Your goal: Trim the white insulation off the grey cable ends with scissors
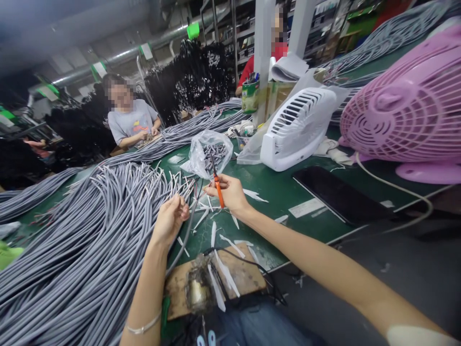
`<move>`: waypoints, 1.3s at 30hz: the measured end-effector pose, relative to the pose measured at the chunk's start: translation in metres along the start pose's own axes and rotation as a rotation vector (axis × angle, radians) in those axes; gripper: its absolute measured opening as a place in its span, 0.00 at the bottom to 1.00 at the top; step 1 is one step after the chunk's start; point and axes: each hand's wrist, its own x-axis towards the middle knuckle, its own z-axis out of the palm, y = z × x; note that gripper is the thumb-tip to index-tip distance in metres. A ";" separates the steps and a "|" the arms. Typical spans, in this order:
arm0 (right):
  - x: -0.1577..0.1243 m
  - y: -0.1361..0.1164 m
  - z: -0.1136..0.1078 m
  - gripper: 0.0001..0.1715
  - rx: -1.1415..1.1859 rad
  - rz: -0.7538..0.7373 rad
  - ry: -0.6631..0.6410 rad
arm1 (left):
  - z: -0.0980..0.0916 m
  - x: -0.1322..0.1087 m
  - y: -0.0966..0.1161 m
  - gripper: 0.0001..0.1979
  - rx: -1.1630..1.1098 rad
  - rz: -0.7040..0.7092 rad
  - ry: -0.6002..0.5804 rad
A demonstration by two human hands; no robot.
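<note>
My left hand (172, 218) is closed, its fingertips pinched at a grey cable (186, 234) that runs down toward the board at the table's front. My right hand (231, 193) is wrapped round an orange-handled tool (218, 191) with a dark, narrow tip pointing up and away; its exact kind is unclear. The right thumb and fingertips are close to the cable's upper end, between both hands. Left of my hands lies a large bundle of grey cables (104, 230) with pale stripped ends. White strips (213, 234) are scattered on the green table below my hands.
Beyond my hands sits a clear plastic bag (196, 151) of short grey pieces. A white fan (295, 129), pink fan (399, 101) and dark phone (333, 194) stand or lie right. A wooden board (248, 278) with a metal device (199, 290) is nearest me. A co-worker (133, 120) sits opposite.
</note>
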 end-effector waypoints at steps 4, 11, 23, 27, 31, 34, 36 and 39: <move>0.003 -0.003 -0.005 0.19 -0.005 -0.034 0.032 | -0.009 -0.003 0.004 0.19 0.300 -0.045 0.043; 0.002 -0.001 -0.004 0.18 -0.069 -0.044 0.026 | -0.013 -0.006 0.004 0.06 0.839 0.174 0.233; -0.002 0.001 0.002 0.17 -0.079 -0.058 -0.046 | -0.055 -0.004 0.029 0.14 0.398 0.126 0.251; 0.000 -0.002 0.000 0.18 0.022 -0.040 -0.019 | -0.056 -0.005 0.029 0.15 0.376 0.153 0.250; -0.001 -0.006 -0.001 0.20 0.084 0.009 -0.041 | -0.032 -0.004 0.018 0.28 0.480 0.065 0.079; -0.003 -0.008 0.002 0.22 0.114 0.028 -0.071 | -0.011 0.000 0.003 0.33 0.393 0.145 0.016; -0.003 -0.009 0.003 0.22 0.150 0.049 -0.087 | -0.004 0.003 -0.006 0.31 0.337 0.166 0.009; -0.001 -0.007 0.002 0.22 0.154 0.088 -0.093 | -0.001 0.004 -0.012 0.24 0.262 0.110 0.011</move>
